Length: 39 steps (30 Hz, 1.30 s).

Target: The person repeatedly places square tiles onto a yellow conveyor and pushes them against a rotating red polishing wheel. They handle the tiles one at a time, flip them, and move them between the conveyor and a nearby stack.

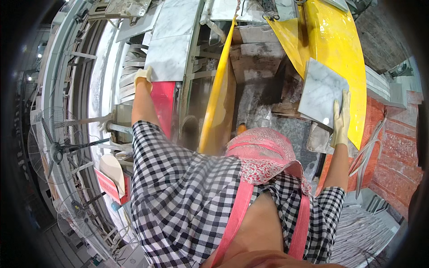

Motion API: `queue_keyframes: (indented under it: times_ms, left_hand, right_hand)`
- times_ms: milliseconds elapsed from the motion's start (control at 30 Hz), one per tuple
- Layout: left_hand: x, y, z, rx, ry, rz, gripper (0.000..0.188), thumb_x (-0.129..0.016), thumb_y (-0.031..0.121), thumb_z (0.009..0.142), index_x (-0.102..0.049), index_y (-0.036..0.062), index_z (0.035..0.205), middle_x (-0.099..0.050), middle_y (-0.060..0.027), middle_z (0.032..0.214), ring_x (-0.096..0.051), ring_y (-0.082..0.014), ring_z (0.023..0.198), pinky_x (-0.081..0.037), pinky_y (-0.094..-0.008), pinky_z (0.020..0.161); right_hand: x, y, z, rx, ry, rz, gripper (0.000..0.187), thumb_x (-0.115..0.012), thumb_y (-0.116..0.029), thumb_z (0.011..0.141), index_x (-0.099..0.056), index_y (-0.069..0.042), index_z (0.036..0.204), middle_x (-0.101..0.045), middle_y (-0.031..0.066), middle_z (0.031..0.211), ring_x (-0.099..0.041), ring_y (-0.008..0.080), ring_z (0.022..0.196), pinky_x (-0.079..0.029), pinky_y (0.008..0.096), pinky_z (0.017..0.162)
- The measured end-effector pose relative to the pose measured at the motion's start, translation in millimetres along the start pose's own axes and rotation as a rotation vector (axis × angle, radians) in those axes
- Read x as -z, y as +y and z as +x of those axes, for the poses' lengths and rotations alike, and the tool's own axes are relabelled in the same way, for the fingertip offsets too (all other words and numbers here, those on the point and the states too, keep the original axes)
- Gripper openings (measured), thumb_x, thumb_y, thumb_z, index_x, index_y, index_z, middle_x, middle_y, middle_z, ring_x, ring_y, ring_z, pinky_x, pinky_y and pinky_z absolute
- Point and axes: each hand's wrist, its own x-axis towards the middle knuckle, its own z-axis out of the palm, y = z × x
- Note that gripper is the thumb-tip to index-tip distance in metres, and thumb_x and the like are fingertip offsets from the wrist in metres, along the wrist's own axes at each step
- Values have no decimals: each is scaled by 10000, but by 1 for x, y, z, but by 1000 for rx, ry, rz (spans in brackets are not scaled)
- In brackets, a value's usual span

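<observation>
Head: L hand (143,77) at wht slab (169,58), R hand (342,116) on tile (322,94).

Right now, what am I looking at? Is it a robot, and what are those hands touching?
No robot here, just a person's two gloved hands. The one picture comes from a camera on the person's head, looking down; its wide, round lens bends straight edges. The left hand is at the corner of a pale, grey-veined slab, with a red strip next to it. The right hand touches the edge of a similar tile in front of a yellow sheet. I can't tell how tightly either hand grips.
</observation>
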Motion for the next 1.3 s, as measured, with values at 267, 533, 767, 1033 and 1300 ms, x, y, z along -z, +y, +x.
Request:
queue_keyframes:
  times_ms: [267,533,767,1033,1300]
  left_hand:
    - [131,1,-83,-168,-68,-247,745,-653,641,844,-657,35,1277,-723,-71,1030,-643,-203,857,-487,-358,781]
    - [147,49,-107,-272,-166,-672,622,-688,397,945,-589,-67,1347,-687,-148,1219,-664,-210,1019,-519,-330,843]
    - [169,60,-231,-454,-67,-1006,540,-683,349,963,-632,-108,1247,-694,-157,1172,-666,-210,1028,-518,-329,885]
    - [53,242,-312,-450,-518,-1426,475,-747,394,916,-677,6,1182,-700,-78,1008,-635,-166,735,-458,-318,535]
    - [-22,344,-345,-382,-884,-1400,336,-698,336,965,-682,41,1125,-714,-84,979,-629,-154,677,-382,-280,475]
  right_hand:
    - [-5,-16,0,-101,5,129,583,-573,-290,1023,-423,-49,1533,-317,213,1637,-278,338,1531,-222,408,1243]
    - [-25,5,-4,-27,76,21,618,-625,-413,969,-479,-132,1500,-359,205,1614,-368,377,1474,-288,450,1214]
    - [-37,11,-6,-23,153,59,558,-622,-386,977,-525,-130,1463,-409,205,1584,-437,383,1420,-367,429,1166]
    - [-66,-50,43,-149,350,547,448,-486,-348,1068,-607,-30,1359,-588,201,1426,-504,318,1391,-374,379,1152]
    - [-45,-86,56,-351,229,886,578,-494,-378,1072,-425,-14,1516,-447,168,1560,-417,272,1449,-338,352,1178]
